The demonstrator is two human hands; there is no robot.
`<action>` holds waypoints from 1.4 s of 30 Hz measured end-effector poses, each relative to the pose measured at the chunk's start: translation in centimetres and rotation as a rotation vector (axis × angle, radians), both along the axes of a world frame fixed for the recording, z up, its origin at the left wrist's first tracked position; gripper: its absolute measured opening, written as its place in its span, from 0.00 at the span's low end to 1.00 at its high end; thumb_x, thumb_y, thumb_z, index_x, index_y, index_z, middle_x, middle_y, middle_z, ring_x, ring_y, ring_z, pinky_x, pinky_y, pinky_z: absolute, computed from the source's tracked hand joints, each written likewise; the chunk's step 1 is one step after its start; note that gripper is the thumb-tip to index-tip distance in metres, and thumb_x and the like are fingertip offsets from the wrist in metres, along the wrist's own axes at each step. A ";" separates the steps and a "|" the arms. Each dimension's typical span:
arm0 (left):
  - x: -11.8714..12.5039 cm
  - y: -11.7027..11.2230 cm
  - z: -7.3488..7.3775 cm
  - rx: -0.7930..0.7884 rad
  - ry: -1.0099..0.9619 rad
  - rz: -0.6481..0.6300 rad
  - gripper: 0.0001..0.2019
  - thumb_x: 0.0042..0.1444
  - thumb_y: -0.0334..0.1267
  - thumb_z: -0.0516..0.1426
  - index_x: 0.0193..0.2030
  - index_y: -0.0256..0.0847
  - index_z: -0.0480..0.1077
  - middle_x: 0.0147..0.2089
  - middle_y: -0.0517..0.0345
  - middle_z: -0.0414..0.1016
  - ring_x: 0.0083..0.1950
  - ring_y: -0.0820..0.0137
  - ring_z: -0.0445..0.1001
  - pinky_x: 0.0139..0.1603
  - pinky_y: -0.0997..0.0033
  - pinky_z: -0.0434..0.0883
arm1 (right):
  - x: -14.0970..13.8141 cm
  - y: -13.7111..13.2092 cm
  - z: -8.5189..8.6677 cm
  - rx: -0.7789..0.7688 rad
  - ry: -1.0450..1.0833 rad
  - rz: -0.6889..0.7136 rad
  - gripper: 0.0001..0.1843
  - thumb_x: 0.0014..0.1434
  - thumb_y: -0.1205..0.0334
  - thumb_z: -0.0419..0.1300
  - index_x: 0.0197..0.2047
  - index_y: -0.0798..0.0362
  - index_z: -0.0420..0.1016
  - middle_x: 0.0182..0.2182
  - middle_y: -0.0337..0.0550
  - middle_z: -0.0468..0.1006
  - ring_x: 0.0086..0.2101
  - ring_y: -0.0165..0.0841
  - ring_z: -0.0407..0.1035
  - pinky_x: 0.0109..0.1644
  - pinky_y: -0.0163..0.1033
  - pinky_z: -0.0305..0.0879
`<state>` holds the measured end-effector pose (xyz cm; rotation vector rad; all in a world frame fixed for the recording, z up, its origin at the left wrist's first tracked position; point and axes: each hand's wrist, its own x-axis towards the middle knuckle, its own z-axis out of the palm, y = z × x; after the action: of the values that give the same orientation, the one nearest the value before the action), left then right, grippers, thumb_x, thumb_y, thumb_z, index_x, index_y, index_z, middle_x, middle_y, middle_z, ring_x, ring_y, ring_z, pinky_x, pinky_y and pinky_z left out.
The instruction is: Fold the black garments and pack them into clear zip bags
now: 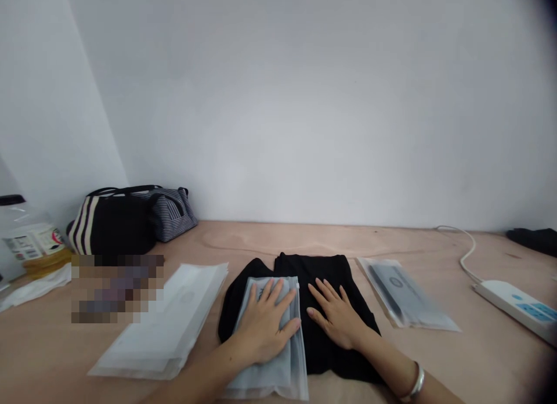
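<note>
My left hand (267, 323) lies flat, fingers spread, on a frosted zip bag (300, 357) with something grey-looking inside. That bag rests partly over a black garment (315, 346) spread on the table. Directly on the black cloth, to the right of the bag, my right hand (335, 314) presses down with its fingers apart. A silver bangle (418, 381) circles the right wrist. Neither hand grips anything. Under the left palm, part of the bag is hidden.
Left of the garment lies a stack of frosted bags (161, 328); right, a filled frosted bag (404, 294). A white power strip (517, 308) with a cord sits far right. A black bag (119, 224), a striped bag (174, 215) and an oil bottle (35, 241) stand back left.
</note>
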<state>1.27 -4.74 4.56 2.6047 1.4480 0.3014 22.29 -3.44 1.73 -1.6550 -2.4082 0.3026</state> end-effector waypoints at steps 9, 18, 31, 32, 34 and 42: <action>0.2 -0.3 -1.1 0.067 -0.005 0.082 0.33 0.55 0.59 0.42 0.63 0.45 0.44 0.65 0.51 0.43 0.65 0.52 0.38 0.58 0.39 0.36 | -2.9 3.3 2.6 -0.224 0.530 -0.295 0.13 0.55 0.55 0.52 0.25 0.55 0.68 0.22 0.43 0.73 0.25 0.32 0.68 0.30 0.35 0.63; 0.4 -0.2 -1.0 0.035 0.001 0.105 0.32 0.55 0.57 0.43 0.63 0.48 0.44 0.66 0.51 0.43 0.65 0.51 0.38 0.57 0.37 0.37 | -5.6 6.0 1.1 -0.556 0.721 -0.336 0.14 0.57 0.61 0.47 0.21 0.53 0.59 0.08 0.29 0.59 0.07 0.21 0.50 0.10 0.27 0.44; 0.3 -0.2 -1.5 0.045 -0.016 0.111 0.29 0.56 0.55 0.43 0.63 0.50 0.44 0.65 0.52 0.44 0.64 0.52 0.41 0.57 0.38 0.39 | -5.3 2.6 1.6 -0.622 0.790 -0.284 0.09 0.58 0.63 0.47 0.26 0.52 0.56 0.09 0.27 0.61 0.06 0.21 0.51 0.08 0.26 0.42; 0.4 -0.2 -1.5 0.051 -0.016 0.113 0.28 0.57 0.54 0.42 0.63 0.50 0.45 0.65 0.52 0.45 0.64 0.53 0.41 0.57 0.38 0.39 | -5.4 2.1 1.7 -0.624 0.787 -0.275 0.09 0.58 0.63 0.47 0.26 0.52 0.56 0.09 0.27 0.61 0.06 0.21 0.51 0.09 0.26 0.42; 0.5 -0.2 -1.4 0.060 -0.017 0.118 0.25 0.59 0.51 0.40 0.63 0.49 0.46 0.65 0.53 0.46 0.64 0.53 0.42 0.57 0.38 0.40 | -5.4 1.0 2.0 -0.633 0.777 -0.257 0.09 0.58 0.63 0.46 0.25 0.52 0.57 0.09 0.27 0.61 0.06 0.21 0.51 0.08 0.26 0.42; 0.6 -0.3 -1.2 0.073 -0.024 0.134 0.23 0.60 0.47 0.40 0.62 0.48 0.49 0.64 0.52 0.48 0.64 0.53 0.44 0.57 0.39 0.42 | -4.9 -4.2 1.6 -0.723 0.689 -0.218 0.08 0.58 0.63 0.45 0.27 0.51 0.57 0.08 0.28 0.61 0.06 0.24 0.52 0.08 0.27 0.46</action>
<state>1.89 -5.07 3.40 2.5548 1.6367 0.4078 17.43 -7.64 3.29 -1.6307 -1.6540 1.5466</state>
